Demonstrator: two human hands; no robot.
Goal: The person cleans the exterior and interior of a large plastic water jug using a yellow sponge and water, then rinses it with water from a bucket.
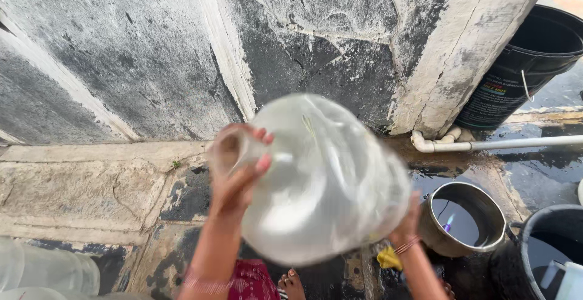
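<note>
Two hands on our big clear jug [328,178] — left hand [234,178] clamped round the neck, right hand [408,224] cupping the base, long axis running left-right, tilted.

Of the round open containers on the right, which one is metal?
The steel pot with water in it, on the wet ground beside the right hand. The black bucket by the wall and the dark bucket at the lower right look plastic.
</note>
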